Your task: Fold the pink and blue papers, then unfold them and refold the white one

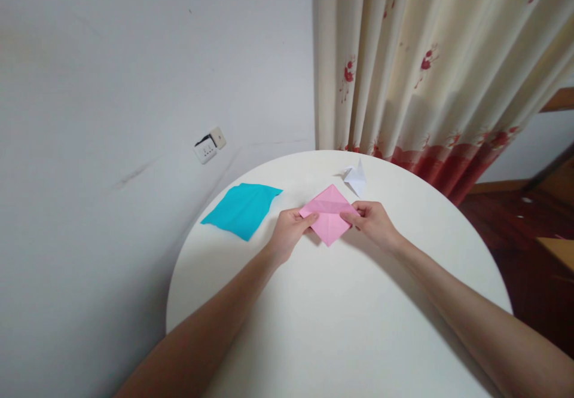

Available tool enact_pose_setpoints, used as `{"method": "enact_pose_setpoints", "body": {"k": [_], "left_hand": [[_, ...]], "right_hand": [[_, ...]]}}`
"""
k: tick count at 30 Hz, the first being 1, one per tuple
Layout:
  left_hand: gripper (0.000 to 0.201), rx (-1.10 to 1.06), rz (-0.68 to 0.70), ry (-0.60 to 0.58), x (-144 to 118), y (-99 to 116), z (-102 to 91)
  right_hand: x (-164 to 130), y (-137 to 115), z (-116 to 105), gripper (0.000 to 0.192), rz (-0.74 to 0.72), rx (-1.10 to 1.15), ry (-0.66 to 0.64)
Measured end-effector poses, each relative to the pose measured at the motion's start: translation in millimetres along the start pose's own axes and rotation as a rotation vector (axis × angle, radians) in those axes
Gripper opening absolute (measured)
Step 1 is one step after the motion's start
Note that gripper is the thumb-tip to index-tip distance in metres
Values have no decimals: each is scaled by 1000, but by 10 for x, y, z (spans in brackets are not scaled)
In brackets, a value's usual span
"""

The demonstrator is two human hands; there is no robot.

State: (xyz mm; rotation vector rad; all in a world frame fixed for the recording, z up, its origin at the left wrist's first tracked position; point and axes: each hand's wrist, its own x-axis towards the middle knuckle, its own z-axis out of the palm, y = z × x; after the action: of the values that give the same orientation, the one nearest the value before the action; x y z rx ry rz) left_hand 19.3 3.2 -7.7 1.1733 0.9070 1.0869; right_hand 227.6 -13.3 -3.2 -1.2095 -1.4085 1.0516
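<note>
So your left hand [290, 229] and right hand [371, 222] pinch opposite corners of the creased pink paper square [329, 214] near the round white surface's [350, 326] far edge; it is only partly folded, and the teal sheet [242, 208] lies unfolded.

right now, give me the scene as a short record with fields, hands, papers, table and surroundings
left hand: left hand pinches the left corner of the pink paper
right hand: right hand pinches its right corner
pink paper: creased square, turned like a diamond, low over the round white table
teal paper: teal sheet lies flat, left of the hands
white paper: small folded white figure beyond the pink paper
surroundings: flowered curtain behind the table, wall socket to the left
</note>
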Motion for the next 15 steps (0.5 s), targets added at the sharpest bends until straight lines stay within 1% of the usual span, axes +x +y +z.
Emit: {"method": "enact_pose_setpoints", "body": {"k": [5,10,15], "left_hand": [[43,84,-41,-72,3,28,-46],[42,95,-45,-57,3,12,-45],[44,77,-61,-57,17,-5,-60]], "right_hand": [[9,18,-10,46,-10,0,-30],[47,80,-40,47,-30,24,50],[78,122,-75,46,-5,56,63]]}}
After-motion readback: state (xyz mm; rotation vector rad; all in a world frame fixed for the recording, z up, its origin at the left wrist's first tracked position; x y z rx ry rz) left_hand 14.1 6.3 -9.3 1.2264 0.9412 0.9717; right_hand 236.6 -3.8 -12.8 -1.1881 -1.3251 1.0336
